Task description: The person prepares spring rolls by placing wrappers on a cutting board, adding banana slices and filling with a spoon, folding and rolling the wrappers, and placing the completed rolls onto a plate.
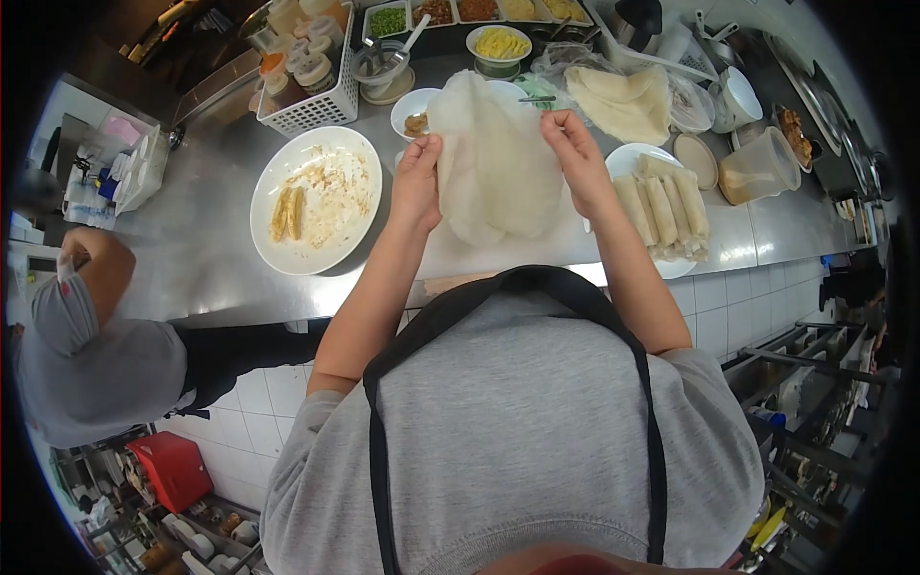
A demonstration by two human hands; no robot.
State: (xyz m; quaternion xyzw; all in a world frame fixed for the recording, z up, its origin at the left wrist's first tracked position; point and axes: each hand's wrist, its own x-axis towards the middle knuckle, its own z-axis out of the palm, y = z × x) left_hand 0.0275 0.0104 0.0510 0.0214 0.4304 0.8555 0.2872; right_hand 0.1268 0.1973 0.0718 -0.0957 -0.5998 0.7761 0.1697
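A thin, pale, translucent wrapper sheet [498,168] is stretched between my two hands above a white board [450,261]. My left hand [419,177] pinches its left edge, and my right hand [578,158] is closed by its upper right edge. On the right, a white plate [676,269] bears several pale rolls [659,206]. More folded sheets [623,101] lie on plastic behind my right hand. To the left, a large white plate [268,251] holds a few yellowish strips [287,213] and brown crumbs. A small white bowl [412,105] with brown paste stands just behind my left hand.
A white basket [311,110] of bottles stands at the back left, beside a metal strainer [379,62]. Trays of chopped toppings [479,10] line the back. A plastic container [759,172] is at the right. Another person [96,345] stands at the far left.
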